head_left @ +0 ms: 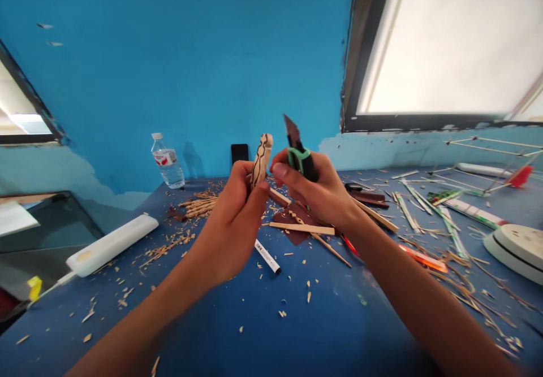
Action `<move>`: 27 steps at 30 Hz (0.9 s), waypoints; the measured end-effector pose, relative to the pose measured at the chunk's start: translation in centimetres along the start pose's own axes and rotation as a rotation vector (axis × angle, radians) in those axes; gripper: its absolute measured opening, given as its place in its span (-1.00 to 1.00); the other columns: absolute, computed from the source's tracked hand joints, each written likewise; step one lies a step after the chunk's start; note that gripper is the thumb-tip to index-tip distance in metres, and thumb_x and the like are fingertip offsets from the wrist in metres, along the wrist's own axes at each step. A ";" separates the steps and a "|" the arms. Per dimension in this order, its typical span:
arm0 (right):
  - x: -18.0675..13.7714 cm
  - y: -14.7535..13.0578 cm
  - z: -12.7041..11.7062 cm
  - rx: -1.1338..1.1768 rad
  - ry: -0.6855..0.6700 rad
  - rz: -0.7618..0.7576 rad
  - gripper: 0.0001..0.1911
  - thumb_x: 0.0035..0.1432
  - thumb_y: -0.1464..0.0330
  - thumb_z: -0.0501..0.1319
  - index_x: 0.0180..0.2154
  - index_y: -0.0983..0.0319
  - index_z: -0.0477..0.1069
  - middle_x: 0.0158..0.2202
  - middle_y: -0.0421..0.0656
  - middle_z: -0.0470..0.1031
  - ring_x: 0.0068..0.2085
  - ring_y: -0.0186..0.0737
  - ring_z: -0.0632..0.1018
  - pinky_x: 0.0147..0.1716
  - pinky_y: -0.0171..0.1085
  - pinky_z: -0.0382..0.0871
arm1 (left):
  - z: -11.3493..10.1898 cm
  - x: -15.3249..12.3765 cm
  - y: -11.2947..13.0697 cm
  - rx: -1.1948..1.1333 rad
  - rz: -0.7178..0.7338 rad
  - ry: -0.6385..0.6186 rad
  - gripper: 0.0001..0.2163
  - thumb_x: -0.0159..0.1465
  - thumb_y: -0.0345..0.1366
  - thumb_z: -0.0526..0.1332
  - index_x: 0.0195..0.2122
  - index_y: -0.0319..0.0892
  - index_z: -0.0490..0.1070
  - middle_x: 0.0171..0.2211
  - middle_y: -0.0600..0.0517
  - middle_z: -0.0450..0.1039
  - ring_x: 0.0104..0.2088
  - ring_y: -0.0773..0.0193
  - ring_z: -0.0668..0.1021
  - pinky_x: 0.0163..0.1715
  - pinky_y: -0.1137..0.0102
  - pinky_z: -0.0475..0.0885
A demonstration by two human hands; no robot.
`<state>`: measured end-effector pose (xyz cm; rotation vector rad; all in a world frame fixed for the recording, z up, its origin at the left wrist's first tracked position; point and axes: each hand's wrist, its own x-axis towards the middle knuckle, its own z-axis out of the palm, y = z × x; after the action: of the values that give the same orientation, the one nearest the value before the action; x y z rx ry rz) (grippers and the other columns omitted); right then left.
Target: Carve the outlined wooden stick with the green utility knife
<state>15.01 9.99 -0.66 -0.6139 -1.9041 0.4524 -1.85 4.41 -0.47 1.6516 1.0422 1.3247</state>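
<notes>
Upright in my left hand point(238, 224) is a small piece of wood point(261, 162) with wavy dark lines drawn along it and a notched top. My left thumb and fingers are closed around its lower part. Just to the right, my right hand point(314, 187) grips a dark utility knife point(302, 159) with a green band around it. Its blade points up and to the left, apart from the wood. Below the hands lie a flat wooden strip point(302, 228), a thin carved stick point(331, 248), a brown sheet point(297, 237) and a white marker point(267, 256) with a black cap.
Wood shavings litter the blue table point(271, 332). At left stand a water bottle point(168, 162) and a long white block point(112, 245); carved sticks point(199, 206) lie behind my left hand. A phone point(240, 153) leans on the wall. An orange cutter point(423, 259) and a stick frame point(487, 139) are at right.
</notes>
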 end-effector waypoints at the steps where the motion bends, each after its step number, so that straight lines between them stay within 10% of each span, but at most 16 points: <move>1: 0.0 -0.7 0.1 0.117 0.003 -0.021 -0.70 0.41 0.11 0.20 -0.25 0.19 0.40 -0.43 -0.29 0.37 -0.46 -0.39 0.35 -0.48 -0.33 0.25 | 0.1 -0.3 -0.1 0.038 0.015 -0.009 -0.86 0.45 -0.08 0.18 -0.12 0.03 0.30 -0.46 0.21 0.29 -0.52 0.42 0.36 -0.57 0.54 0.29; 7: -0.4 -2.0 -0.7 0.433 -0.082 -0.062 -0.79 0.30 0.28 0.36 -0.35 0.19 0.43 -0.45 -0.30 0.40 -0.41 -0.37 0.45 -0.41 -0.34 0.38 | -0.2 -1.2 1.0 0.071 0.045 -0.181 -0.83 0.48 0.01 0.13 -0.11 0.07 0.29 -0.57 0.27 0.36 -0.69 0.45 0.37 -0.72 0.56 0.27; 15: -0.9 -1.2 -1.9 0.660 -0.248 0.059 -0.82 0.30 0.27 0.34 -0.35 0.16 0.44 -0.61 -0.37 0.19 -0.63 -0.40 0.22 -0.68 -0.32 0.08 | -1.4 -1.4 2.1 -0.293 -0.179 -0.420 -0.88 0.42 -0.16 0.26 -0.10 0.05 0.33 -0.64 0.28 0.21 -0.76 0.51 0.14 -0.80 0.64 0.09; 22: -0.8 -1.4 -2.7 0.720 -0.146 0.018 -0.80 0.20 0.34 0.39 -0.40 0.18 0.40 -0.56 -0.36 0.28 -0.63 -0.46 0.20 -0.68 -0.34 0.06 | -2.5 0.5 2.7 -0.379 0.032 0.043 -0.89 0.36 -0.31 0.22 -0.31 -0.07 0.30 -0.55 0.23 0.14 -0.71 0.53 0.08 -0.84 0.65 0.02; 27: 0.0 0.3 -4.7 0.144 -0.181 -0.024 -0.91 0.23 0.35 0.37 -0.25 0.22 0.51 -0.42 -0.28 0.44 -0.45 -0.39 0.38 -0.50 -0.33 0.21 | -1.6 0.3 2.5 -0.355 0.009 -0.053 -0.92 0.44 -0.31 0.14 -0.24 -0.02 0.30 -0.52 0.18 0.34 -0.63 0.38 0.39 -0.74 0.54 0.33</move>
<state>19.42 10.39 1.04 -0.4673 -2.0264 0.6421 -3.04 3.81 2.18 1.4158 0.7194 1.3742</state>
